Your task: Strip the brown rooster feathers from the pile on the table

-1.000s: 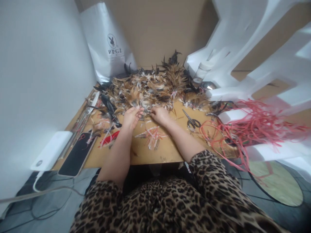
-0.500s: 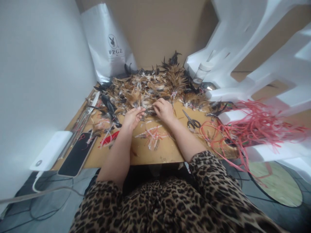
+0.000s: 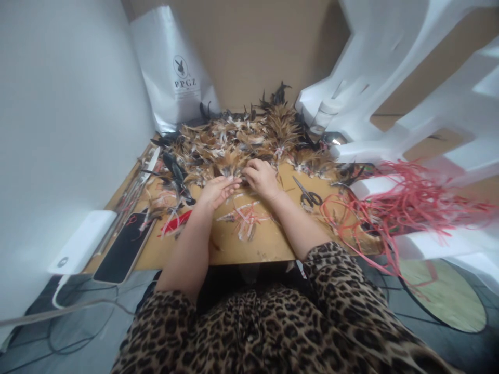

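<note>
My left hand (image 3: 219, 191) is closed in a pinch at the front edge of a heap of brown feathers (image 3: 237, 132). A small tuft of brown feathers (image 3: 231, 160) fans up just beyond its fingertips, its base held between thumb and fingers. My right hand (image 3: 263, 179) is beside it, fingers curled and bent down at the same spot; its fingertips almost meet the left ones. What the right fingers pinch is hidden. Below the hands lie thin pink and white strips with feather scraps (image 3: 246, 223) on the wooden table (image 3: 234, 252).
Scissors (image 3: 307, 195) lie right of my right forearm, near a tangle of pink ribbon strips (image 3: 421, 208). At left are a phone (image 3: 120, 249), a white power box (image 3: 82, 241) and black feathers (image 3: 175, 174). Behind stand a white bag (image 3: 171, 67) and a clear jar (image 3: 324, 117).
My left hand has shifted slightly right, closer to the right one. My right hand has edged a little left. The feather tuft at the fingertips has moved right with the left hand.
</note>
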`<state>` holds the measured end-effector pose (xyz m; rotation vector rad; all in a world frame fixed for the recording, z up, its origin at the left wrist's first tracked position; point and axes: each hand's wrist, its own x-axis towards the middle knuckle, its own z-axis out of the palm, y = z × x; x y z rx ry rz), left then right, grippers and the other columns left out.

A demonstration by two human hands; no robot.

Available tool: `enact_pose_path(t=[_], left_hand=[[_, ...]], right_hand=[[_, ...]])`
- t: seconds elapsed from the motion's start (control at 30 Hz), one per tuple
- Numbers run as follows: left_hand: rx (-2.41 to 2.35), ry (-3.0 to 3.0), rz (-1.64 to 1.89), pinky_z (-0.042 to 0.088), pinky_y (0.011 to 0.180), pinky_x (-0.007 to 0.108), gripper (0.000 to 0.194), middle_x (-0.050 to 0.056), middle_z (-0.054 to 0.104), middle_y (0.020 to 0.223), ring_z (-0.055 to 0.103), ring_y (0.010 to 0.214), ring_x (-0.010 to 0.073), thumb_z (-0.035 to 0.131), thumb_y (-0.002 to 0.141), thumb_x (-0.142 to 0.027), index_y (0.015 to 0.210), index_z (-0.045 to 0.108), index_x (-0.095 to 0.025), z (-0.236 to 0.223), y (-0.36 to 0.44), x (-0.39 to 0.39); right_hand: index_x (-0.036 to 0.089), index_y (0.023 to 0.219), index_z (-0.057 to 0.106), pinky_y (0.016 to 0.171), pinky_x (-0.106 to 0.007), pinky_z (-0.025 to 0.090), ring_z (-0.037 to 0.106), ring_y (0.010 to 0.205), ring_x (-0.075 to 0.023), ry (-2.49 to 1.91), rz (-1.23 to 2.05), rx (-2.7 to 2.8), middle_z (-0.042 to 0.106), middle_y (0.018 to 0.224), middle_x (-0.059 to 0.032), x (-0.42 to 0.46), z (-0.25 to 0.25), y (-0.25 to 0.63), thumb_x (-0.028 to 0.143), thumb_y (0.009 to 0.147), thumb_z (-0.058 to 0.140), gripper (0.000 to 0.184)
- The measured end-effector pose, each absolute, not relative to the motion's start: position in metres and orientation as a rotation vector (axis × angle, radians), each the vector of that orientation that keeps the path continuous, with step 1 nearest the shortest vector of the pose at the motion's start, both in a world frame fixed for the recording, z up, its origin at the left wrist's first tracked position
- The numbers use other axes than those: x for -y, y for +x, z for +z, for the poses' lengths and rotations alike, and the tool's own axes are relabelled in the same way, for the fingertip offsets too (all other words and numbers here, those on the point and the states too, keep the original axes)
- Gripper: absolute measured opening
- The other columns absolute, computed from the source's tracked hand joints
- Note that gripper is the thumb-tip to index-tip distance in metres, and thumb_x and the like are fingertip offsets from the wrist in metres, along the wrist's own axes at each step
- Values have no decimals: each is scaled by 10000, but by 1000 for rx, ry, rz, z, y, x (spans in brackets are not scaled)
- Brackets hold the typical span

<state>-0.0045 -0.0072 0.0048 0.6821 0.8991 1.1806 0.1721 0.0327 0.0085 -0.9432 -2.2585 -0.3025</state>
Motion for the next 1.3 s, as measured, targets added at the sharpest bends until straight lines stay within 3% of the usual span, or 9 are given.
enact_pose_path(t=[0.3,0.43,0.57,0.67,0.87,1.03,1.3], left_hand=[[-902,729,1235,465,544,142,64,112,705,798,649,652,90,626,762,-128,768,638,-65,0,-2,6],[-909,737,1273,461,556,138,60,97,698,756,635,634,75,641,747,-128,734,638,-69,2,0,6],[-930,712,1376,458,555,146,82,85,694,740,619,601,66,666,723,-145,691,629,-79,5,-1,4],[-925,727,1454,463,560,156,112,84,695,738,616,596,67,685,705,-172,664,624,-87,5,-2,3],[-910,821,1488,468,557,171,164,69,690,693,612,573,74,729,647,-231,653,638,-95,3,0,3],[-928,921,1435,466,555,184,218,75,693,690,609,562,82,753,609,-284,672,657,-99,7,3,7],[-955,1014,1354,458,550,186,226,77,695,688,600,560,85,738,618,-313,677,678,-103,8,3,9]], right_hand=[[221,923,656,729,-302,288,478,908,-166,-879,-321,2244,591,997,-69,-32,5,169,309,908,396,275],[207,952,649,757,-304,326,493,920,-171,-890,-178,2186,582,1012,-81,-30,6,166,295,890,429,245],[172,959,639,778,-293,385,518,914,-168,-905,89,1913,571,973,-92,-25,15,162,290,854,472,230],[150,800,643,701,-263,399,524,755,-138,-974,392,1766,590,803,-51,-22,23,158,357,824,507,249],[136,550,552,458,-218,225,321,446,-49,-1071,1195,1654,428,457,46,-22,23,149,553,703,581,445],[136,586,576,419,-209,159,272,403,-27,-997,1508,1362,432,437,62,-22,21,144,539,582,688,419],[127,631,582,385,-164,195,317,398,-13,-874,1843,1078,583,543,22,-24,20,145,371,510,764,327]])
